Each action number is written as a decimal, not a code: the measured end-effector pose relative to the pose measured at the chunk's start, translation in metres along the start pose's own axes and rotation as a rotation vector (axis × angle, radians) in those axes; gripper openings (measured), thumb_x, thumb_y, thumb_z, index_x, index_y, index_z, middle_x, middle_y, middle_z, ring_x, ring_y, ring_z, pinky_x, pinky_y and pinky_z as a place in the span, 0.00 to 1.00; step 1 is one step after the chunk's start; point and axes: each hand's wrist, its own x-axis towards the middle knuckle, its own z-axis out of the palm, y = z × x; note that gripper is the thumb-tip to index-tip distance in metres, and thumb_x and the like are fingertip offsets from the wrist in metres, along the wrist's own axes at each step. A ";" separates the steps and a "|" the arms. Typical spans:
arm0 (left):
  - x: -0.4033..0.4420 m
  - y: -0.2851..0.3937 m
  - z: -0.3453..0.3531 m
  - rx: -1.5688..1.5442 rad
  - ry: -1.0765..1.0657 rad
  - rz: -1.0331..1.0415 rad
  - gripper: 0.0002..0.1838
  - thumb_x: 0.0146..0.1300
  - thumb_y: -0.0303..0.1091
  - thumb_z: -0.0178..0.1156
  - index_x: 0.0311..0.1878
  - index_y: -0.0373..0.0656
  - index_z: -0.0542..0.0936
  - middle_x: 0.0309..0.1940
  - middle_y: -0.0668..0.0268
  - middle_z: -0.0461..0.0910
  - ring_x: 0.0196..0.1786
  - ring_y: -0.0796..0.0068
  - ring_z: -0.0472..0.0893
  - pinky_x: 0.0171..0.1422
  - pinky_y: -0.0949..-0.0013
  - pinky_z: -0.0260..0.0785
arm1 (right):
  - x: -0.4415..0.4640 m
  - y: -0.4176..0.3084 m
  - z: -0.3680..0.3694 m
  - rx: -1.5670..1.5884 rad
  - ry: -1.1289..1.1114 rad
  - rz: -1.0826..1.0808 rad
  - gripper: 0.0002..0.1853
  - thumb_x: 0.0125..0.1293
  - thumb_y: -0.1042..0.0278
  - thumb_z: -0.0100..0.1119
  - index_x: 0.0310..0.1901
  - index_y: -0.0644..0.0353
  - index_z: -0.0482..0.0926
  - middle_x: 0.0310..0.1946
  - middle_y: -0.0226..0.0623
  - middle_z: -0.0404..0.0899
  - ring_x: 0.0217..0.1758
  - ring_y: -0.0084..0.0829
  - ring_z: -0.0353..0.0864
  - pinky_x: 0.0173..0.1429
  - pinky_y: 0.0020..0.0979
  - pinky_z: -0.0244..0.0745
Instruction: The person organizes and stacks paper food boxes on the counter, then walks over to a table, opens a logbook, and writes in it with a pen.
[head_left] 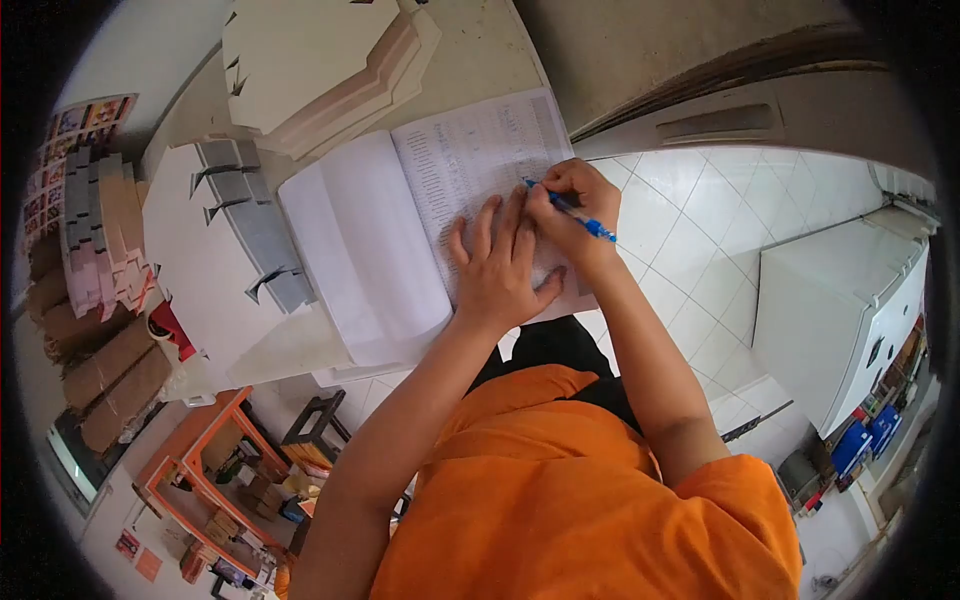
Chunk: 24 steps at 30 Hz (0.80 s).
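An open notebook [370,240] lies on a light table [490,50], its left page blank and its right page covered in rows of print and handwriting. My left hand [500,265] rests flat on the right page with its fingers spread, holding nothing. At the page's right edge, my right hand [580,205] is closed around a blue pen [585,218]. The pen's tip points to the page just above my left fingertips.
Stacked white cardboard pieces [300,60] lie behind the notebook, with flat white and grey cardboard [220,240] to its left. More folded cardboard [100,240] is piled at the far left. A white appliance [830,300] stands on the tiled floor at right, an orange shelf [200,480] at lower left.
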 end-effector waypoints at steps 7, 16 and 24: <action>-0.006 -0.005 -0.008 -0.250 0.239 -0.060 0.24 0.49 0.34 0.71 0.48 0.40 0.72 0.58 0.52 0.74 0.63 0.45 0.72 0.67 0.44 0.62 | 0.000 -0.014 -0.013 -0.239 -0.195 -0.352 0.11 0.56 0.80 0.67 0.42 0.63 0.80 0.48 0.48 0.82 0.48 0.45 0.82 0.52 0.39 0.80; -0.145 -0.016 -0.134 -0.708 0.218 -0.529 0.12 0.66 0.31 0.65 0.40 0.40 0.70 0.28 0.61 0.78 0.32 0.62 0.82 0.38 0.59 0.74 | -0.015 -0.058 -0.016 -0.240 -0.504 -0.538 0.23 0.53 0.85 0.57 0.53 0.63 0.79 0.58 0.54 0.77 0.63 0.56 0.76 0.68 0.50 0.71; -0.264 -0.086 -0.140 -1.116 0.923 -1.277 0.13 0.73 0.34 0.61 0.55 0.41 0.72 0.37 0.62 0.82 0.34 0.74 0.82 0.35 0.69 0.75 | -0.059 -0.145 0.066 0.012 -0.637 -0.573 0.25 0.56 0.80 0.66 0.58 0.63 0.75 0.57 0.51 0.78 0.63 0.54 0.76 0.68 0.49 0.71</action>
